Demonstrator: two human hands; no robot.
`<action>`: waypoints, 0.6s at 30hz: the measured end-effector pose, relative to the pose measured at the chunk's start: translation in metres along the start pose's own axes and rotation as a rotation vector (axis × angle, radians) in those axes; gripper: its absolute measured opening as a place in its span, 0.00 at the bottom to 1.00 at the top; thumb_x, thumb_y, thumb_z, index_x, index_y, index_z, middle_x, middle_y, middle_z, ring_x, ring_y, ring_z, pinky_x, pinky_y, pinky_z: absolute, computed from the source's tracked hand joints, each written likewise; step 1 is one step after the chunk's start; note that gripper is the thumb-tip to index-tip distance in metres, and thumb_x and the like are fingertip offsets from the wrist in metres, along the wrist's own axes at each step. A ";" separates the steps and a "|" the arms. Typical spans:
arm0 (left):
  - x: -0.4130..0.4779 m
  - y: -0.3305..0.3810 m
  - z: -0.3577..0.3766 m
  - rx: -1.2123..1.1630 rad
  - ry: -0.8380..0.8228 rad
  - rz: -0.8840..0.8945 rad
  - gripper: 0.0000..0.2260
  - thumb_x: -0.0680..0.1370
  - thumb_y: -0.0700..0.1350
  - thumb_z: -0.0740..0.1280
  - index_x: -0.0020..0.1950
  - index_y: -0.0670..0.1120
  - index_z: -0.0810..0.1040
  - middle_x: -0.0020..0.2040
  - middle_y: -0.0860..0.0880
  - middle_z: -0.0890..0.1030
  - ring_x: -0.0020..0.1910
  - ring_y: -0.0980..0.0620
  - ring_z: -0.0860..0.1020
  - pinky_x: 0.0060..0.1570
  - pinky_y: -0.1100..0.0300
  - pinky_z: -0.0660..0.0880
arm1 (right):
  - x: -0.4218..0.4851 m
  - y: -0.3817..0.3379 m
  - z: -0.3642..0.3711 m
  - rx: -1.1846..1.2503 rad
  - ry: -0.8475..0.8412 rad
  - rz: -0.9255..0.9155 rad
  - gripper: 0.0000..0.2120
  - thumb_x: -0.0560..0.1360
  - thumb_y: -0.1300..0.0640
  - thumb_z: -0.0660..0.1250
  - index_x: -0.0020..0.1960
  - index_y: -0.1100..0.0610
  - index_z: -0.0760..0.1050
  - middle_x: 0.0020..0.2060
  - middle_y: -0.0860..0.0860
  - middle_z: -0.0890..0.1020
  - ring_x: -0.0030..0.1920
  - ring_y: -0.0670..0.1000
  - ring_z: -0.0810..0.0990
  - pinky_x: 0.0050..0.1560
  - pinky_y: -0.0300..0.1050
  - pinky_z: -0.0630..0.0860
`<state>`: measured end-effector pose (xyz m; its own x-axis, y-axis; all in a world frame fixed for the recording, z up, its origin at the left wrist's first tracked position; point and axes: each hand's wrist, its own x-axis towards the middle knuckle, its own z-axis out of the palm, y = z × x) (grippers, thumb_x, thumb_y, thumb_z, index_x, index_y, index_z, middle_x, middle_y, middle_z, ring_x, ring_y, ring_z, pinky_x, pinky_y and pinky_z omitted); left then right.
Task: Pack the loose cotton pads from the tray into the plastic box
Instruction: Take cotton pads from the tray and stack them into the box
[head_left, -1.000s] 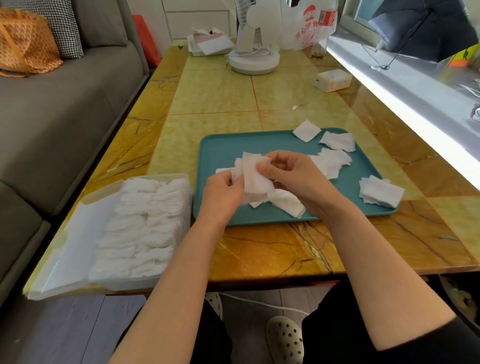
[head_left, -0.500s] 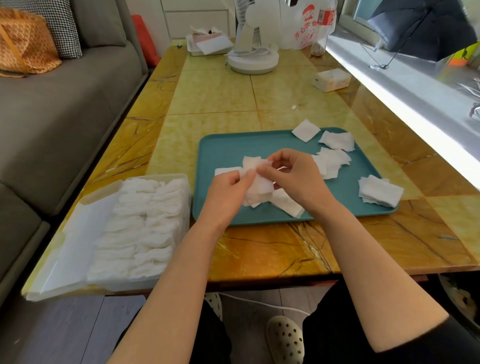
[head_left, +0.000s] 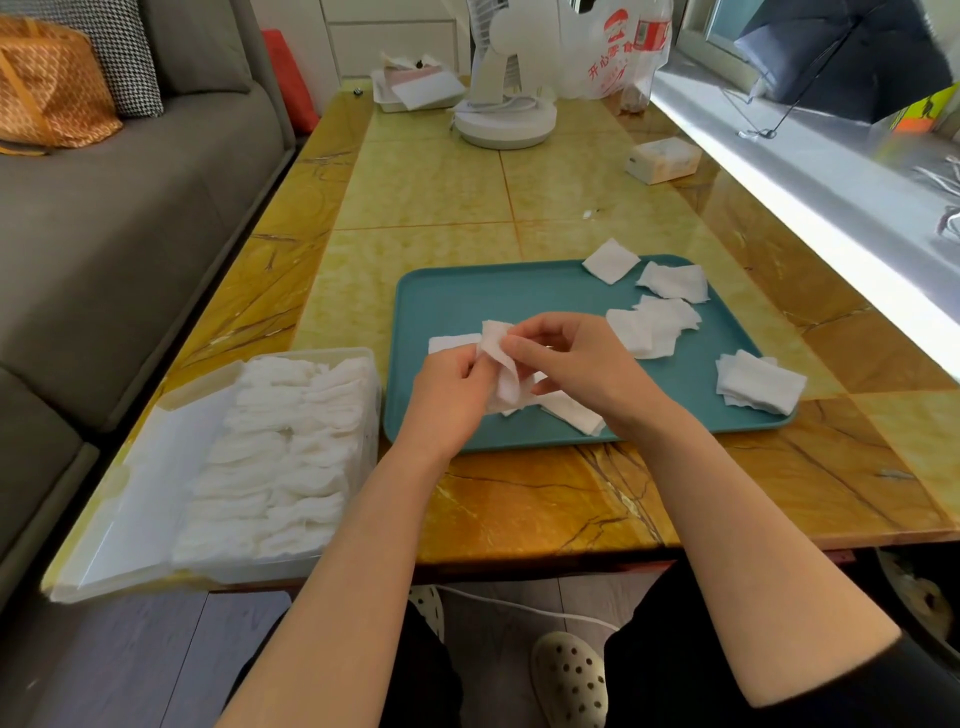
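Left hand (head_left: 452, 387) grips small stack (head_left: 501, 364) of pads; right hand (head_left: 576, 369) pinches stack's top edge. Both over near part of tray (head_left: 467, 291).
Do well: square edges first, keep grip light so soft cotton does not crumple, carry stack as one.
Box (head_left: 270, 457) on worktop (head_left: 519, 499), left of left hand, looks nearly full.
Loose pads (head_left: 652, 330) lie right of right hand.

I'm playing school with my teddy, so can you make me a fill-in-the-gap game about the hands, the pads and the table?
The left hand and right hand both pinch a bunch of cotton pads over the teal ____.
The plastic box stands on the table's ____ side, nearest the sofa.
At the table's far end stands a white desk ____.
Missing words: tray, left, fan.
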<state>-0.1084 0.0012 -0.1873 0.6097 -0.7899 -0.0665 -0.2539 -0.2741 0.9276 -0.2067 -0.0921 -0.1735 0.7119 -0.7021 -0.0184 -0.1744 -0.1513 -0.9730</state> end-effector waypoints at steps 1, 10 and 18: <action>0.000 0.000 0.000 0.006 0.005 0.003 0.18 0.82 0.49 0.58 0.48 0.35 0.79 0.42 0.40 0.79 0.40 0.50 0.71 0.41 0.55 0.66 | 0.000 0.000 0.001 -0.012 0.001 0.000 0.05 0.76 0.59 0.67 0.48 0.60 0.80 0.43 0.59 0.83 0.38 0.47 0.80 0.34 0.33 0.77; 0.005 -0.004 0.000 0.006 0.080 -0.047 0.17 0.82 0.46 0.58 0.51 0.32 0.78 0.49 0.34 0.80 0.41 0.48 0.73 0.43 0.54 0.67 | 0.002 0.001 0.002 0.005 -0.014 0.037 0.07 0.78 0.61 0.62 0.52 0.63 0.76 0.44 0.58 0.81 0.37 0.46 0.79 0.35 0.32 0.77; 0.000 0.002 0.000 0.045 0.046 -0.044 0.13 0.81 0.45 0.59 0.49 0.40 0.82 0.48 0.42 0.82 0.50 0.45 0.79 0.51 0.47 0.75 | 0.002 0.002 0.007 -0.064 -0.018 -0.027 0.03 0.73 0.61 0.71 0.44 0.57 0.77 0.36 0.50 0.80 0.29 0.40 0.77 0.32 0.32 0.74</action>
<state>-0.1093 0.0007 -0.1851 0.6542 -0.7511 -0.0889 -0.2588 -0.3328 0.9068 -0.2012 -0.0891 -0.1772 0.7287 -0.6849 0.0030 -0.1975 -0.2144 -0.9566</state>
